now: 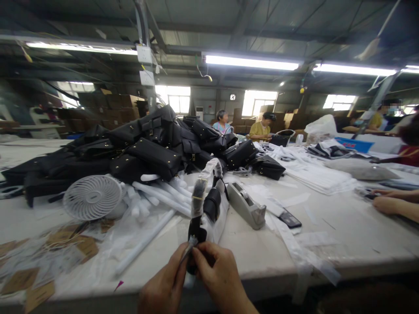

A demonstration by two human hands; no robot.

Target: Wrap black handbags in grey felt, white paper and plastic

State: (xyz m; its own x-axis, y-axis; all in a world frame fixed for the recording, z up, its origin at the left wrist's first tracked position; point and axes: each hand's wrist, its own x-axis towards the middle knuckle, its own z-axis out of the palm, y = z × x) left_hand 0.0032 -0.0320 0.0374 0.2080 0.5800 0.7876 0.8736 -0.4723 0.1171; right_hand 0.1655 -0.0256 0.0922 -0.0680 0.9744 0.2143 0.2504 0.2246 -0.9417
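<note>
1. Two hands, one strap: the worker's left hand (pixel 163 283) and right hand (pixel 219 274) meet at the near table (pixel 327 244) edge, fingertips pinched shut on the strap's (pixel 199 196) lower end.
2. The strap is black and glossy, part-sleeved in clear film, with one brass-coloured fitting showing above the grip.
3. Its long axis runs up and away from the grip, arching over to the right at the top, towards a heap of black bags (pixel 153 152) with gold studs.
4. Left of the grip stand one round white fan (pixel 92 197), a scatter of white tubes (pixel 160 198) and brown card tags (pixel 19 281).
5. Right of it sits one grey tape dispenser (pixel 246 205); further right, a co-worker's hand (pixel 386 204) rests on the table.
</note>
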